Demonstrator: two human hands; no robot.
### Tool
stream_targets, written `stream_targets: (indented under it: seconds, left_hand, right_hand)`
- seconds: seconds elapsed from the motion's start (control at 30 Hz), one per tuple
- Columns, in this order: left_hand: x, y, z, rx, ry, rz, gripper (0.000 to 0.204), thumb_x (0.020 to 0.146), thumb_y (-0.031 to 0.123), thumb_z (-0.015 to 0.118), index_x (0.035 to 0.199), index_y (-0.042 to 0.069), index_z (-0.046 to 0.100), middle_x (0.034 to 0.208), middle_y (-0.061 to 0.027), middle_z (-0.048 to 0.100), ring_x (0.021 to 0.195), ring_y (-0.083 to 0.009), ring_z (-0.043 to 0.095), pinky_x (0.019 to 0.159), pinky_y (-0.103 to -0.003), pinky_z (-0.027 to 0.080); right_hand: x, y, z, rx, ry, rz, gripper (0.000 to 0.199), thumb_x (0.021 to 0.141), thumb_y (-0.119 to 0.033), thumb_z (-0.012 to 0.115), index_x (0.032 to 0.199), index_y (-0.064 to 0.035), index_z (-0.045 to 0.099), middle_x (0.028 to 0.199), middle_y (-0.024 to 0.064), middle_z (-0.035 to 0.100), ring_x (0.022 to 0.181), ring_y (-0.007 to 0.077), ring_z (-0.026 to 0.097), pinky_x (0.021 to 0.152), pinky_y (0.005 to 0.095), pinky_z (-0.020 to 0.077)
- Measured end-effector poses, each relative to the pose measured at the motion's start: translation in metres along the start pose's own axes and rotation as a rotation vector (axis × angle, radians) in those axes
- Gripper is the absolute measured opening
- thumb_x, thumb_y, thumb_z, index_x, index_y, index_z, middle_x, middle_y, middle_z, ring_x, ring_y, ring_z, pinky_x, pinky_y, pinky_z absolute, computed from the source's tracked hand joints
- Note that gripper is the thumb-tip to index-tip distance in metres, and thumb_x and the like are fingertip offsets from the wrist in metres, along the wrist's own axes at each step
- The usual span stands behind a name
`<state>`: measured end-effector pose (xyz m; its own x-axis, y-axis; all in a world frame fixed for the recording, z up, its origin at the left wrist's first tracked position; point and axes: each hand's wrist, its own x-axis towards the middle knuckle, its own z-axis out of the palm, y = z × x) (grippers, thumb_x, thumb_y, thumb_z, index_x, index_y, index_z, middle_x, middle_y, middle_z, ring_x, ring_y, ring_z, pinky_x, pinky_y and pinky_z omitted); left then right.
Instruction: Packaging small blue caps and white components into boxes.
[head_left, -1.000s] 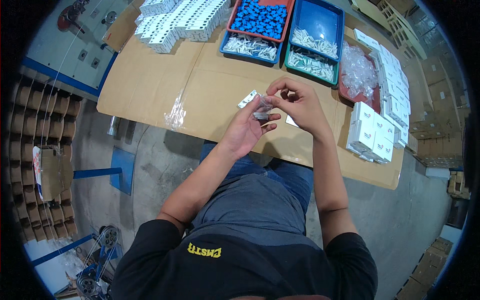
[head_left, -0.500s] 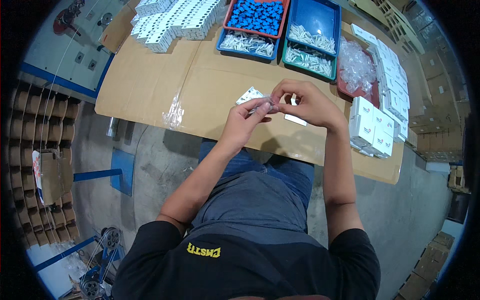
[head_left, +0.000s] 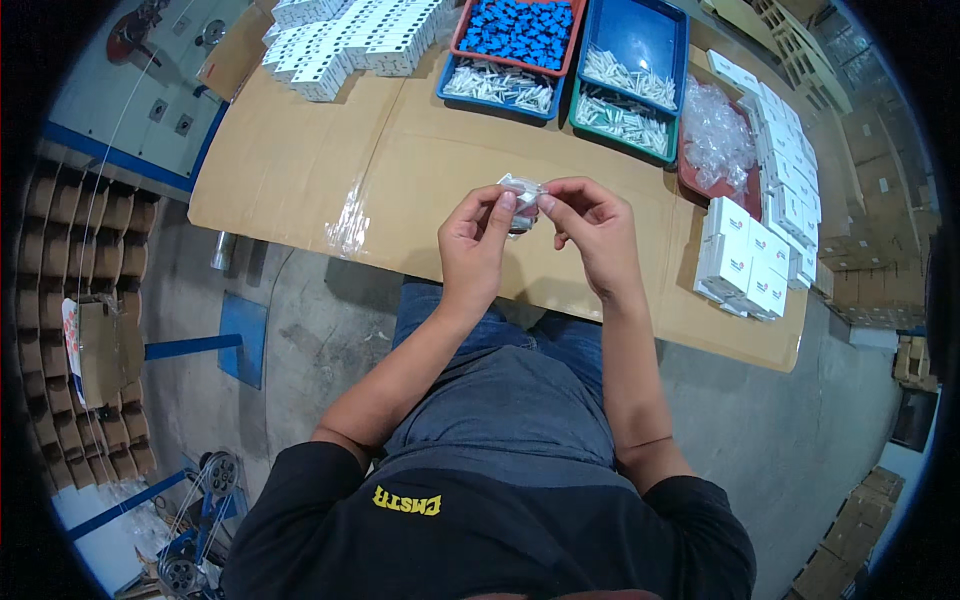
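Note:
A small clear plastic bag (head_left: 525,197) is held up between both hands, over the near part of the cardboard-covered table (head_left: 415,185). My left hand (head_left: 474,240) pinches its left side between thumb and fingers. At its upper right, the thumb and forefinger of my right hand (head_left: 598,228) close on the edge. Something whitish shows in or behind the plastic, too small and covered to name. The fingers hide part of the bag.
Beyond the hands stand a red tray (head_left: 457,45) of blue plastic pieces and blue (head_left: 683,75) and green (head_left: 667,155) trays of white plugs. A red tray (head_left: 690,180) holds clear bags. White boxes are stacked at right (head_left: 735,250) and far left (head_left: 345,60).
My right hand has dropped and turned so its fingers point up, its forearm shifting left. The bag is now held more upright. The white boxes behind the hands are mostly out of sight.

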<state>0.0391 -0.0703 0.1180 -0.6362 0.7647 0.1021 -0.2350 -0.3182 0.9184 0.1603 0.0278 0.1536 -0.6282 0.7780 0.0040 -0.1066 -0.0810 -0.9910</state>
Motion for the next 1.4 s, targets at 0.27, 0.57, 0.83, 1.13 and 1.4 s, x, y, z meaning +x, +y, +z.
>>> stream_targets:
  seconds: [0.27, 0.57, 0.83, 1.13, 1.4]
  left_hand:
    - [-0.005, 0.004, 0.006, 0.128, 0.041, 0.129, 0.023, 0.104, 0.017, 0.065, 0.117, -0.002, 0.067, 0.108, -0.0055, 0.071, 0.097, -0.0105, 0.065, 0.088, -0.026, 0.052]
    - [-0.003, 0.014, 0.005, 0.007, 0.025, 0.082, 0.020, 0.104, 0.014, 0.064, 0.114, -0.002, 0.067, 0.106, -0.0062, 0.071, 0.097, -0.0131, 0.067, 0.091, -0.028, 0.053]
    - [-0.005, 0.009, 0.004, -0.007, 0.034, 0.096, 0.018, 0.104, 0.014, 0.063, 0.114, -0.001, 0.066, 0.104, -0.0069, 0.071, 0.098, -0.0137, 0.068, 0.091, -0.028, 0.054]
    - [-0.006, 0.005, 0.006, -0.015, 0.061, 0.092, 0.016, 0.104, 0.014, 0.064, 0.112, 0.000, 0.066, 0.103, -0.0059, 0.072, 0.095, -0.0120, 0.069, 0.087, -0.027, 0.054]
    - [-0.007, 0.005, 0.006, -0.011, 0.028, 0.062, 0.016, 0.104, 0.014, 0.064, 0.111, 0.000, 0.066, 0.102, -0.0050, 0.072, 0.096, -0.0108, 0.067, 0.088, -0.027, 0.054]
  right_hand:
    - [-0.003, 0.003, -0.003, 0.003, 0.010, -0.020, 0.014, 0.091, -0.010, 0.078, 0.102, -0.0014, 0.075, 0.082, 0.0005, 0.071, 0.065, 0.0015, 0.057, 0.051, 0.0172, 0.0413]
    - [-0.006, 0.005, -0.005, 0.170, 0.002, 0.036, 0.013, 0.090, -0.004, 0.077, 0.103, -0.0014, 0.078, 0.082, 0.0008, 0.072, 0.064, 0.0006, 0.053, 0.052, 0.0172, 0.0355]
    - [-0.006, 0.010, 0.001, 0.173, 0.024, -0.058, 0.012, 0.089, 0.001, 0.076, 0.101, 0.0003, 0.077, 0.088, 0.0019, 0.073, 0.072, 0.0033, 0.058, 0.060, 0.0187, 0.0415]
    - [-0.007, 0.011, 0.010, 0.235, 0.088, -0.010, 0.014, 0.090, -0.004, 0.076, 0.104, -0.0018, 0.073, 0.087, -0.0004, 0.070, 0.073, 0.0024, 0.057, 0.057, 0.0180, 0.0381]
    - [-0.007, 0.019, 0.006, 0.153, 0.042, 0.012, 0.012, 0.091, -0.005, 0.075, 0.102, -0.0010, 0.074, 0.089, 0.0003, 0.070, 0.078, 0.0035, 0.059, 0.060, 0.0196, 0.0414]
